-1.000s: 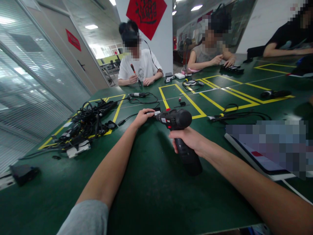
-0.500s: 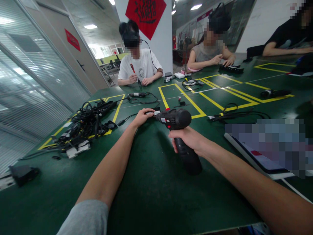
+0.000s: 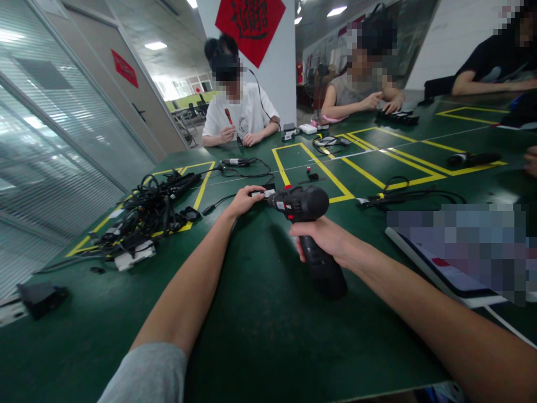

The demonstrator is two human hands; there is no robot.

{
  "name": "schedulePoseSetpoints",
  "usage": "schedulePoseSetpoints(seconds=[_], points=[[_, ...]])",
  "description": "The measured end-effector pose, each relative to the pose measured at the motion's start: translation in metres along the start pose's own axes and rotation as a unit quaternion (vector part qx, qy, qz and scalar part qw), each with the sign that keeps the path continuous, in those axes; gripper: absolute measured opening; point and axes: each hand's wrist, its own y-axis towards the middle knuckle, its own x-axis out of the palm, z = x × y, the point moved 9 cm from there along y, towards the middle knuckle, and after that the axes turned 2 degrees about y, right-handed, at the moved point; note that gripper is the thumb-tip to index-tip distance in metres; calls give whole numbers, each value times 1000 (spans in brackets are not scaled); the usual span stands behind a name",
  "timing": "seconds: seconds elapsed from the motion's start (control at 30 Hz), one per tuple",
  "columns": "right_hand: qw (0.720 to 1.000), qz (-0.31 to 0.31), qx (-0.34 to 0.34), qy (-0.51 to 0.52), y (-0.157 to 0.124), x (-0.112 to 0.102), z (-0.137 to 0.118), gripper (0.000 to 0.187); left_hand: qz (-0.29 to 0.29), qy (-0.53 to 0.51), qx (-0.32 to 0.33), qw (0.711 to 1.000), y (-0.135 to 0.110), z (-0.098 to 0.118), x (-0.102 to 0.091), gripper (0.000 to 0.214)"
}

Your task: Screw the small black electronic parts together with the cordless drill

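My right hand (image 3: pixel 315 235) is wrapped round the handle of a black cordless drill (image 3: pixel 304 202) with red accents. The drill lies level, its chuck pointing left toward my left hand (image 3: pixel 245 200). With its fingers closed, my left hand grips a small black power adapter (image 3: pixel 268 189) that has a white label. A thin black cable (image 3: pixel 218 206) runs left from beside that hand and ends in a connector. The drill's tip meets the near side of the adapter; the exact contact point is hidden.
A tangle of black cables and adapters (image 3: pixel 163 201) lies to the left. Coiled cables (image 3: pixel 403 196) and a tablet-like device (image 3: pixel 428 268) are on the right. Across the green table, one person holds a screwdriver (image 3: pixel 229 116); another handles a black object (image 3: pixel 396 117). Yellow tape (image 3: pixel 331 173) marks rectangles.
My hands, the drill and the adapter stay in place. Another person's hand has come into view at the right edge.
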Motion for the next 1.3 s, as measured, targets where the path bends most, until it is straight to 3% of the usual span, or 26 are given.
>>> schedulePoseSetpoints(seconds=[1.0, 1.3], points=[[1000, -3, 0, 7, 0, 0, 0, 14, 14, 17, -2, 1000, -2, 7, 0, 44], [1000, -5, -1, 5, 0, 0, 2, 16, 10, -3, -1, 1000, 1, 0, 2, 48]])
